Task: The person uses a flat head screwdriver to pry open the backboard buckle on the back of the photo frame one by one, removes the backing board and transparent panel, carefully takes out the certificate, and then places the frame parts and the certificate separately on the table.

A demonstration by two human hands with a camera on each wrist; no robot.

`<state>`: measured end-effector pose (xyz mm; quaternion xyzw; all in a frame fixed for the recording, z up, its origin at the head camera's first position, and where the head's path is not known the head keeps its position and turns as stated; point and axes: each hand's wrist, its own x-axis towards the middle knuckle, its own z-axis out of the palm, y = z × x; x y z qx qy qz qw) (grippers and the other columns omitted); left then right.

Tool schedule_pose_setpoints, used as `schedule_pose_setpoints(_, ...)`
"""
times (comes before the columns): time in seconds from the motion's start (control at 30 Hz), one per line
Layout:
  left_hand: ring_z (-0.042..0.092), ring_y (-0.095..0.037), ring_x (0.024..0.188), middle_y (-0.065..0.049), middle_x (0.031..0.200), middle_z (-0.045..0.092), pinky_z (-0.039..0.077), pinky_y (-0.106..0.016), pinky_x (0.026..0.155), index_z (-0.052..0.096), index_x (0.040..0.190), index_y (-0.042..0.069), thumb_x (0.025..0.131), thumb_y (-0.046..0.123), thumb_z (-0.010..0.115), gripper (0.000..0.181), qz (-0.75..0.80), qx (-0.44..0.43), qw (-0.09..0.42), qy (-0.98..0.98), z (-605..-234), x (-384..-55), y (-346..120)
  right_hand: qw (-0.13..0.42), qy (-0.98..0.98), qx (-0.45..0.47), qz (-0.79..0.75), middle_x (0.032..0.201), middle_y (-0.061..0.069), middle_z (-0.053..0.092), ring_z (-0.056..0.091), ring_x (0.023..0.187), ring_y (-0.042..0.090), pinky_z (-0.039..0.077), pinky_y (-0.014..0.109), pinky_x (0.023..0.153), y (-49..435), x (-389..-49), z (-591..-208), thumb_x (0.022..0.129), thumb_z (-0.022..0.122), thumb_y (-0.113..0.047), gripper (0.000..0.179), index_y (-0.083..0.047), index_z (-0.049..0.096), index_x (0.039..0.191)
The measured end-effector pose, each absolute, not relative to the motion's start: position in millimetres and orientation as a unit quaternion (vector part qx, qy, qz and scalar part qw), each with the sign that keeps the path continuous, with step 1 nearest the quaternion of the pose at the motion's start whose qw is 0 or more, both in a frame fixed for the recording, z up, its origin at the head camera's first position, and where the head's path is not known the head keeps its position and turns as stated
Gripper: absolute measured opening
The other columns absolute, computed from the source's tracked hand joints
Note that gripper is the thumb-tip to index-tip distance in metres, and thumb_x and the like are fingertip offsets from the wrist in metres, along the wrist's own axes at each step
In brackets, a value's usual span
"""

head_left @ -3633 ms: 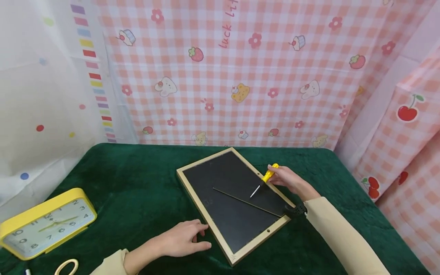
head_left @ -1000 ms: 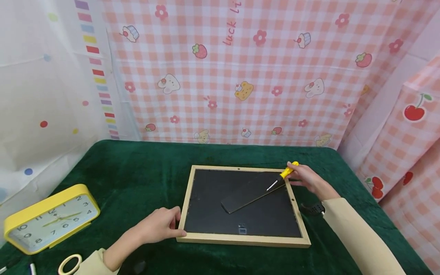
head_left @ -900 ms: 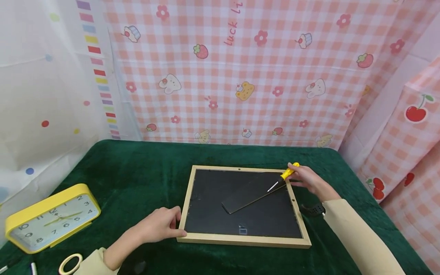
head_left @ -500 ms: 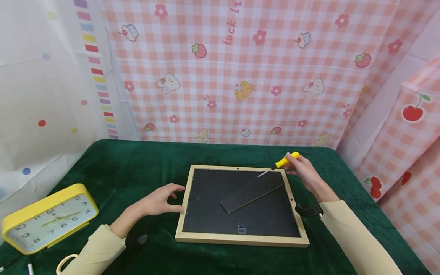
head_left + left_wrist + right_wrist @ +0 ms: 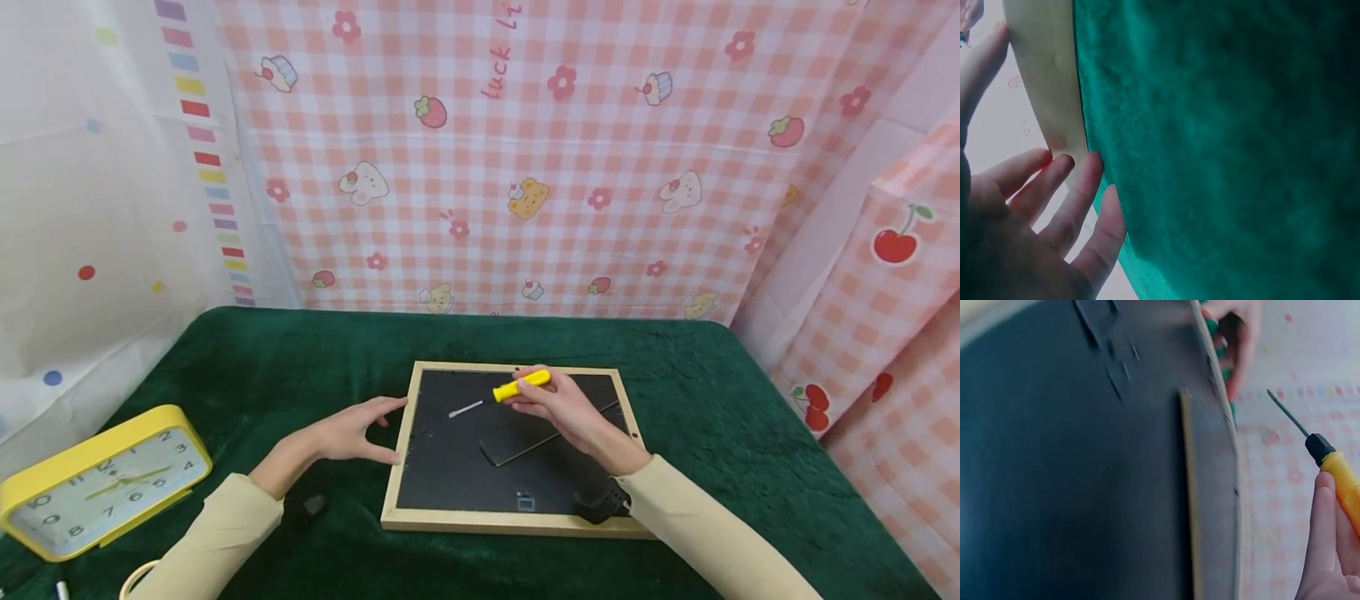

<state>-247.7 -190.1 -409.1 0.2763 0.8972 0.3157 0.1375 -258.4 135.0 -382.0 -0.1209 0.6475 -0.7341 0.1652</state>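
Observation:
A picture frame point(image 5: 487, 522) with pale wooden edges lies back side up, showing its black backing and a stand flap point(image 5: 517, 454). My right hand point(image 5: 566, 412) holds a yellow-handled screwdriver point(image 5: 522, 386) above the backing, its metal tip pointing left. In the right wrist view the screwdriver point(image 5: 1341, 475) is gripped by the handle, its shaft free of the frame. My left hand point(image 5: 348, 433) is at the left edge, thumb and fingers spread. In the left wrist view its fingertips point(image 5: 1090, 169) are right at the wooden side.
A yellow clock point(image 5: 105, 483) stands at the left on the green cloth point(image 5: 300, 358). Near the front left are a cream ring-shaped handle point(image 5: 138, 575), partly behind the sleeve, and a white pen-like end point(image 5: 62, 591). A pink checked curtain point(image 5: 480, 150) hangs behind.
The frame has turned from diagonal to nearly square. My left hand has moved up its left edge from the front corner. My right hand has carried the screwdriver leftward from the right edge.

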Motion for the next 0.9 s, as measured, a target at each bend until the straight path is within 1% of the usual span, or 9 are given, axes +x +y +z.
schedule_pose_setpoints(0.13, 0.042, -0.027, 0.103, -0.015, 0.131, 0.034, 0.037, -0.044, 0.082, 0.027, 0.136, 0.001, 0.069, 0.041, 0.072, 0.090, 0.307, 0.276, 0.144, 0.899, -410, -247, -191, 0.191, 0.647, -0.151, -0.723, 0.110, 0.020, 0.053, 0.057, 0.097, 0.027, 0.042, 0.035, 0.083, 118, -254, -392, 0.086, 0.058, -0.012, 0.045, 0.012, 0.040, 0.120)
schedule_pose_setpoints(0.27, 0.041, -0.027, 0.104, -0.014, 0.131, 0.034, 0.036, -0.044, 0.082, 0.026, 0.137, 0.002, 0.068, 0.044, 0.072, 0.092, 0.298, 0.264, 0.150, 0.905, -409, -247, -191, 0.204, 0.651, -0.166, -0.712, 0.109, 0.019, 0.054, 0.056, 0.098, 0.027, 0.043, 0.034, 0.082, 107, -250, -398, 0.086, 0.058, -0.011, 0.043, 0.012, 0.042, 0.118)
schedule_pose_setpoints(0.43, 0.041, -0.025, 0.105, -0.012, 0.128, 0.038, 0.036, -0.043, 0.082, 0.030, 0.136, 0.003, 0.068, 0.047, 0.071, 0.090, 0.282, 0.253, 0.153, 0.913, -409, -248, -189, 0.194, 0.662, -0.161, -0.706, 0.109, 0.018, 0.055, 0.056, 0.097, 0.027, 0.043, 0.033, 0.081, 99, -246, -400, 0.085, 0.059, -0.012, 0.040, 0.009, 0.047, 0.116)
schedule_pose_setpoints(0.7, 0.041, -0.025, 0.105, -0.012, 0.127, 0.039, 0.036, -0.043, 0.083, 0.033, 0.134, 0.003, 0.069, 0.047, 0.070, 0.087, 0.272, 0.260, 0.154, 0.914, -408, -247, -189, 0.188, 0.657, -0.127, -0.719, 0.107, 0.017, 0.056, 0.058, 0.094, 0.025, 0.044, 0.033, 0.080, 91, -242, -405, 0.084, 0.060, -0.013, 0.042, 0.010, 0.046, 0.117)
schedule_pose_setpoints(0.9, 0.040, -0.025, 0.105, -0.011, 0.127, 0.040, 0.036, -0.042, 0.082, 0.033, 0.134, 0.003, 0.068, 0.048, 0.070, 0.088, 0.271, 0.258, 0.152, 0.915, -409, -247, -190, 0.164, 0.655, -0.093, -0.731, 0.106, 0.018, 0.056, 0.059, 0.091, 0.025, 0.044, 0.032, 0.079, 86, -237, -409, 0.084, 0.061, -0.013, 0.040, 0.009, 0.048, 0.115)
